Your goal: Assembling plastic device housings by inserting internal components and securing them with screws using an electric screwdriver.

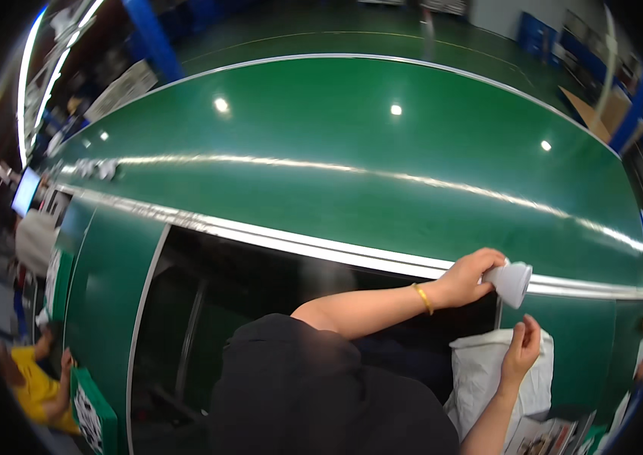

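A white cup-shaped piece [514,283], wider at one end, is tilted in my left hand [464,282], over the metal strip near the right side. The fingers and thumb of that hand close around its narrower end. A yellow bangle circles my left wrist. Just below the piece, my right hand [520,351] is raised with its fingers loosely bent and thumb and fingertips a little apart. Nothing shows in it, and it does not touch the white piece. Beneath and beside my right hand stands a white bag [482,368], its lower part hidden by my forearm.
The long green conveyor belt [298,106] runs across ahead, edged by a metal rail [298,241]. Small white pieces [98,168] lie at its far left. On the left, a person in yellow [33,383] is beside green trays [94,409]. Another person's hands show at the far right.
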`<state>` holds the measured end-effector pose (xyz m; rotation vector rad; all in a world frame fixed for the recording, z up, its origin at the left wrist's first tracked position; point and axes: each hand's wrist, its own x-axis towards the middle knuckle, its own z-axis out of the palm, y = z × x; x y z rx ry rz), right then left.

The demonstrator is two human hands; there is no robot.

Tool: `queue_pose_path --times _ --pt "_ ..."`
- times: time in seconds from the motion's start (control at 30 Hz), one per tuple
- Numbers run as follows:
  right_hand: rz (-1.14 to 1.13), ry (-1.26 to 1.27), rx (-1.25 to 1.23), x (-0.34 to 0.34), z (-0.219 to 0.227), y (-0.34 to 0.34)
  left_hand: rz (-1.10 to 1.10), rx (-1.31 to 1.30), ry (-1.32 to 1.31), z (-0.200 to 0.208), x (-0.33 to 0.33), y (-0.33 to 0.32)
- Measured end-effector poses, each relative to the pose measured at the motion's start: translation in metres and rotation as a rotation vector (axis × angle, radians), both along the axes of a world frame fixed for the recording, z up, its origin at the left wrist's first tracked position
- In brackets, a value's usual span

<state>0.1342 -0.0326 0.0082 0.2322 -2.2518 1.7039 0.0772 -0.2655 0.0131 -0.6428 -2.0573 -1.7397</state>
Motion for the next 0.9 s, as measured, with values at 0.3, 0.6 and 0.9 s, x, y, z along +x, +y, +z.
queue_pose_path --times 0.3,0.6,0.9 --pt "0.040 -0.194 0.071 -0.010 -0.021 0.029 0.380 -0.299 -0.210 -0.021 -0.145 -0.037" --pt "0.034 -0.198 0.032 0.001 -0.035 0.008 0.410 -0.504 -0.335 -0.039 -0.191 0.021" --pt "0.036 -0.218 0.045 -0.009 -0.030 0.026 0.395 -0.421 -0.230 -0.028 -0.186 0.048"
